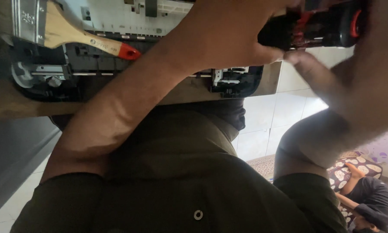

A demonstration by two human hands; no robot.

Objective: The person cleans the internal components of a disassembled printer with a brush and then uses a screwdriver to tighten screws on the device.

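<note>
Both my hands are raised at the top right around a black and red hand tool [321,28]. My left hand [233,30] wraps its left end, with the forearm crossing the frame from the lower left. My right hand [332,73] comes in from the right, its fingers under and around the tool's other end. The tool's tip is hidden. Beyond the hands lies an opened machine with a black frame and white plastic parts [116,26], resting on a wooden board [12,103].
A wide paintbrush with a wooden handle and red tip [73,32] lies on the opened machine at the top left. My dark olive shirt [181,181] fills the lower frame. Pale floor tiles [280,112] show to the right. Another person [369,196] lies on a patterned cloth at the bottom right.
</note>
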